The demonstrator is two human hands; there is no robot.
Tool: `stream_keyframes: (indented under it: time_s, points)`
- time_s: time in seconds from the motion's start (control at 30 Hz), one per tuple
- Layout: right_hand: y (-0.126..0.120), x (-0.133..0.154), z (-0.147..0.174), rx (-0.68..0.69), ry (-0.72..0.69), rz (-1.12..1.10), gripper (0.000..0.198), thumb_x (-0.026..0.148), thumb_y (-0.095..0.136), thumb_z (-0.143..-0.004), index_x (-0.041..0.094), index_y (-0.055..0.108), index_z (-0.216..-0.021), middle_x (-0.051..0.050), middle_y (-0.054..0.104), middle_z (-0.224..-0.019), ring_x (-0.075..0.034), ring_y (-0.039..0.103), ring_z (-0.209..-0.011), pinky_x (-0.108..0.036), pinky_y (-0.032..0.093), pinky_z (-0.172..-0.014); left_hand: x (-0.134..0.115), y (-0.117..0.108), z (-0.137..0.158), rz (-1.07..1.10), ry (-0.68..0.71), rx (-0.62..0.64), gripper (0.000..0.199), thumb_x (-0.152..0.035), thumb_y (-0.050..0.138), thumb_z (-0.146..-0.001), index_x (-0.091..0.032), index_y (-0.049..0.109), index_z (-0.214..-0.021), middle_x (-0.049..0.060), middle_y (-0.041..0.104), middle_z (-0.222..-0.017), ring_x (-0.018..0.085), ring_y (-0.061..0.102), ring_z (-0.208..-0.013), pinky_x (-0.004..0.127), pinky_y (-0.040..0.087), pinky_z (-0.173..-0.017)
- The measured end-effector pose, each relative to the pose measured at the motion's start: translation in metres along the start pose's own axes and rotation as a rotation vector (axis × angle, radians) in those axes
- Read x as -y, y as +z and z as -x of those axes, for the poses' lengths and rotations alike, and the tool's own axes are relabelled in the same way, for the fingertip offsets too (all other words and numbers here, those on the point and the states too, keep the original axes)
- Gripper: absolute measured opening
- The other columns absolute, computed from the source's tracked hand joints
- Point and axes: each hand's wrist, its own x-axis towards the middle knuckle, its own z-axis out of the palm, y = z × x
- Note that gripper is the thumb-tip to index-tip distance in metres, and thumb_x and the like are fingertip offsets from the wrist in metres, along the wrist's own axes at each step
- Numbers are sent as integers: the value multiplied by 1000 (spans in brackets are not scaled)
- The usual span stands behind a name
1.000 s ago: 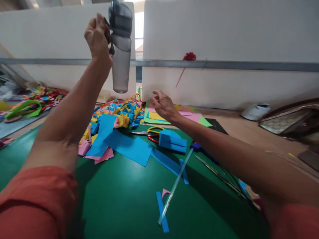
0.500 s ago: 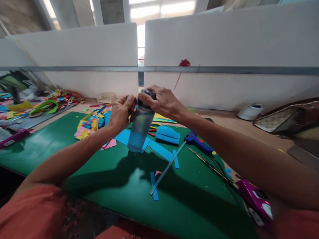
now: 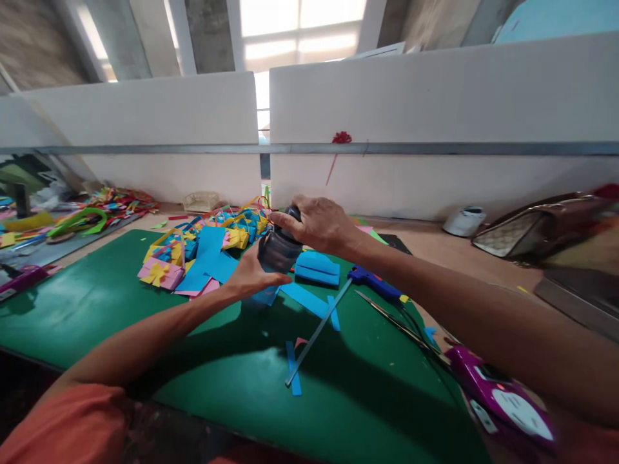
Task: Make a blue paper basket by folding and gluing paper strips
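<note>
A clear water bottle [image 3: 279, 252] with a dark lid is held slightly tilted above the green mat [image 3: 232, 367]. My left hand [image 3: 254, 274] wraps round its body, the thumb across the front and the other fingers mostly hidden. On top, my right hand [image 3: 322, 222] grips the lid [image 3: 292, 214]. Just right of the bottle lies a folded blue paper piece [image 3: 318, 269]. Blue paper strips [image 3: 304, 299] lie below it. A blue glue gun [image 3: 372, 281], with a long glue stick [image 3: 314, 338] in its back end, rests further right.
Small paper bags [image 3: 162, 270] in pink, yellow and blue crowd the back left. Scissors [image 3: 394, 319] and a purple device [image 3: 498, 393] lie at the right. Behind them are a white roll [image 3: 464, 222] and a handbag [image 3: 527, 229]. White panels [image 3: 416, 106] stand along the back.
My left hand has moved from beside the lid down onto the bottle's body. My right hand stays at the lid. The view has shifted slightly upward and to the right.
</note>
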Motion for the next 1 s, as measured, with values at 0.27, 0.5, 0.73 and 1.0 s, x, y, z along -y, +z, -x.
stream_keyframes:
  time_s: [0.27, 0.5, 0.73, 1.0]
  points:
    - [2, -3, 3, -143, -226, -37, 39, 48, 42, -87, 13, 60, -87, -7, 63, -76, -17, 52, -64, -29, 30, -58, 2, -6, -2, -69, 114, 64, 45, -30, 74, -57, -13, 54, -93, 4, 63, -88, 18, 60, -80, 31, 51, -72]
    - [16, -2, 5, -168, -161, -476, 49, 45, 64, -70, 16, 56, -109, -8, 65, -95, -20, 59, -81, -32, 43, -69, 8, 1, 3, 87, -6, -6, 50, -33, 76, -56, -13, 52, -95, 5, 64, -87, 21, 62, -80, 33, 53, -71]
    - [46, 13, 13, -249, 153, -931, 55, 46, 65, -66, 15, 54, -111, -9, 64, -104, -22, 60, -92, -40, 48, -83, 9, 21, 23, -75, 57, -219, 68, -35, 70, -67, -18, 37, -124, 15, 53, -121, 32, 46, -120, 50, 37, -101]
    - [31, 21, 24, -273, 180, -868, 79, 36, 70, -57, 10, 44, -126, -13, 61, -111, -26, 59, -98, -41, 47, -88, 5, 9, 29, 108, 32, -78, 87, -36, 72, -64, -16, 25, -134, 15, 45, -129, 31, 42, -123, 47, 37, -102]
